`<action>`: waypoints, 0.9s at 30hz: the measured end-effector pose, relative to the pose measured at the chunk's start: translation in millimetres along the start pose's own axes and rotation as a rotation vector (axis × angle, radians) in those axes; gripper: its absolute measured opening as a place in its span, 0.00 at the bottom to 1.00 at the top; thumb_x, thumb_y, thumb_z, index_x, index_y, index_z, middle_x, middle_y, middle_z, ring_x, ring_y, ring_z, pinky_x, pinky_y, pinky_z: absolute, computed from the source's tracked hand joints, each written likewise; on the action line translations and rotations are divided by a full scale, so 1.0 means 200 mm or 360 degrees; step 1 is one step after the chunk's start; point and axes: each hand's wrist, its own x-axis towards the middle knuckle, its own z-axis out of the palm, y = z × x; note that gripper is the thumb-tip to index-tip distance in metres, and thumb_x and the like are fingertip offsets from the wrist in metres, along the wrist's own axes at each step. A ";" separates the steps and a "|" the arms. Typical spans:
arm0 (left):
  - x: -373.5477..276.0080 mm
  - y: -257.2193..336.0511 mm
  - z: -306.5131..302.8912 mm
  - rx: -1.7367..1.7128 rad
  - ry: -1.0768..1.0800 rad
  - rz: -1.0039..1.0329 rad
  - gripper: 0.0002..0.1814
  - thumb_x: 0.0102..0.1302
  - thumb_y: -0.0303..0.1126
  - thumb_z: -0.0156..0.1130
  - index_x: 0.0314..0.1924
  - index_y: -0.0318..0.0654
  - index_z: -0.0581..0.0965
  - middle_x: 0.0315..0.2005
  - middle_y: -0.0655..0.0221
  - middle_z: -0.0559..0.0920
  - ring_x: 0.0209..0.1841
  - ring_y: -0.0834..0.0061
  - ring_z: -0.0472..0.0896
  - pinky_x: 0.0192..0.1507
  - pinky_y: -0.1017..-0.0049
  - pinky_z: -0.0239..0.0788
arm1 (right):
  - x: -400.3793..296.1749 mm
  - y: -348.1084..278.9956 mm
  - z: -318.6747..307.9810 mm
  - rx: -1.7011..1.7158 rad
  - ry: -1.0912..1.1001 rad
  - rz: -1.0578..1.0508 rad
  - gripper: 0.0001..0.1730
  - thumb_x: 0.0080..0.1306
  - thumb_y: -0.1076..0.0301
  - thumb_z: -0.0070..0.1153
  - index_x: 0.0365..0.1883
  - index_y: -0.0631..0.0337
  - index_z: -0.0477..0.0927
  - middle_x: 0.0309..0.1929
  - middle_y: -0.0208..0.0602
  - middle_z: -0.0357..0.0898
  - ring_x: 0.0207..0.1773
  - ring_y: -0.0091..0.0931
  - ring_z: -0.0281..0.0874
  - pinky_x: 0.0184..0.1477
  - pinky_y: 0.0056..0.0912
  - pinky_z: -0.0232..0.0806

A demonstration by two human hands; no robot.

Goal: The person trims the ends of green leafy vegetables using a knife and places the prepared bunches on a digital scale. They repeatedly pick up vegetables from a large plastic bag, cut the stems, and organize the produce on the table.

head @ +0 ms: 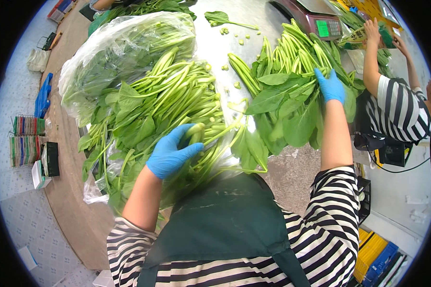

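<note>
My left hand [174, 150], in a blue glove, curls around a few thick pale-green stalks [197, 132] at the near side of a large heap of leafy greens [179, 93]. The stalks there are slightly blurred. Over on the right, my right hand [331, 87], gloved too, lies on a second pile of leafy greens [291, 100], where the stems meet the broad leaves. Its fingertips touch the stems; whether they grip any is hidden. A clear plastic bag [129, 46] filled with greens lies behind the left heap.
Cut stem ends [241, 42] and one loose leafy sprig [219, 18] lie on the metal table [215, 39]. A weighing scale [319, 25] stands at the back right. Beside it, another person [398, 104] in a striped top handles a printed bag [355, 36]. Crates [377, 254] stand low at right.
</note>
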 end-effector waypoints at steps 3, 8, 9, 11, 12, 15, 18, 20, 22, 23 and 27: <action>0.04 -0.02 0.03 0.0211 -0.0104 -0.0104 0.29 0.60 0.31 0.66 0.60 0.33 0.67 0.49 0.68 0.76 0.48 0.78 0.74 0.53 0.76 0.67 | 0.09 0.07 0.15 0.0477 0.0082 -0.0062 0.42 0.55 0.44 0.59 0.61 0.63 0.67 0.53 0.51 0.75 0.52 0.39 0.75 0.53 0.38 0.66; 0.04 -0.04 -0.03 0.1424 0.0450 0.0429 0.32 0.57 0.35 0.67 0.61 0.35 0.68 0.54 0.57 0.74 0.54 0.65 0.75 0.56 0.70 0.65 | -0.18 -0.27 -0.09 0.1790 -0.0166 -0.0203 0.31 0.55 0.66 0.66 0.56 0.67 0.71 0.44 0.36 0.79 0.43 0.24 0.76 0.46 0.25 0.67; 0.05 0.02 -0.01 0.1309 0.0421 0.0541 0.32 0.57 0.35 0.67 0.61 0.35 0.68 0.54 0.57 0.74 0.54 0.65 0.74 0.57 0.70 0.65 | -0.28 -0.38 -0.18 0.1913 -0.0255 -0.0257 0.30 0.56 0.67 0.65 0.56 0.68 0.71 0.43 0.35 0.79 0.43 0.23 0.76 0.46 0.25 0.67; 0.05 0.22 0.08 0.1086 0.0373 0.0759 0.32 0.58 0.35 0.66 0.61 0.36 0.67 0.55 0.57 0.73 0.56 0.66 0.73 0.58 0.70 0.63 | -0.49 -0.61 -0.32 0.1962 -0.0387 -0.0427 0.30 0.58 0.68 0.64 0.57 0.68 0.70 0.43 0.34 0.79 0.42 0.21 0.76 0.45 0.24 0.68; 0.09 0.30 0.09 0.1068 0.0304 0.0972 0.34 0.58 0.34 0.66 0.63 0.36 0.65 0.56 0.58 0.73 0.57 0.67 0.71 0.59 0.70 0.62 | -0.59 -0.70 -0.39 0.1979 -0.0501 -0.0490 0.31 0.57 0.69 0.64 0.58 0.68 0.69 0.44 0.34 0.79 0.43 0.20 0.76 0.45 0.24 0.68; 0.22 0.46 0.16 0.0416 0.0054 0.1130 0.38 0.58 0.37 0.67 0.66 0.38 0.61 0.54 0.60 0.74 0.53 0.69 0.74 0.55 0.70 0.65 | -0.82 -0.92 -0.42 0.2153 -0.0773 -0.0615 0.32 0.57 0.72 0.65 0.58 0.68 0.69 0.45 0.33 0.79 0.44 0.20 0.76 0.48 0.22 0.69; 0.27 0.50 0.18 -0.0237 -0.0220 0.0822 0.32 0.61 0.29 0.64 0.63 0.34 0.63 0.50 0.66 0.76 0.49 0.79 0.76 0.50 0.77 0.69 | -0.93 -1.04 -0.44 0.2177 -0.1068 -0.0708 0.26 0.58 0.72 0.64 0.55 0.65 0.73 0.43 0.33 0.79 0.42 0.18 0.75 0.45 0.20 0.69; 0.20 0.53 0.11 -0.0373 -0.0291 0.0689 0.31 0.61 0.26 0.62 0.63 0.33 0.64 0.50 0.67 0.76 0.50 0.79 0.75 0.53 0.76 0.68 | -0.94 -1.08 -0.45 0.2081 -0.1156 -0.0677 0.23 0.60 0.70 0.62 0.53 0.65 0.75 0.39 0.31 0.80 0.39 0.17 0.74 0.41 0.19 0.68; 0.13 0.55 0.04 -0.0402 -0.0234 0.0583 0.26 0.61 0.25 0.61 0.60 0.33 0.68 0.47 0.69 0.79 0.49 0.79 0.76 0.53 0.76 0.67 | -0.92 -1.10 -0.48 0.1986 -0.1302 -0.0578 0.20 0.62 0.68 0.61 0.51 0.65 0.77 0.34 0.28 0.80 0.35 0.15 0.73 0.37 0.17 0.66; 0.10 0.56 -0.01 -0.0501 -0.0312 0.0417 0.25 0.61 0.24 0.60 0.59 0.33 0.69 0.49 0.67 0.78 0.49 0.80 0.76 0.53 0.77 0.67 | -0.93 -1.10 -0.48 0.1926 -0.1228 -0.0701 0.19 0.62 0.67 0.60 0.51 0.65 0.77 0.32 0.26 0.79 0.33 0.15 0.72 0.36 0.17 0.65; -0.02 0.56 -0.21 -0.0136 -0.0401 0.0235 0.29 0.54 0.30 0.65 0.57 0.30 0.72 0.51 0.60 0.78 0.52 0.73 0.75 0.57 0.73 0.64 | -0.89 -1.08 -0.46 0.1717 -0.1055 -0.1183 0.17 0.65 0.67 0.57 0.51 0.64 0.78 0.24 0.21 0.73 0.25 0.13 0.66 0.28 0.16 0.61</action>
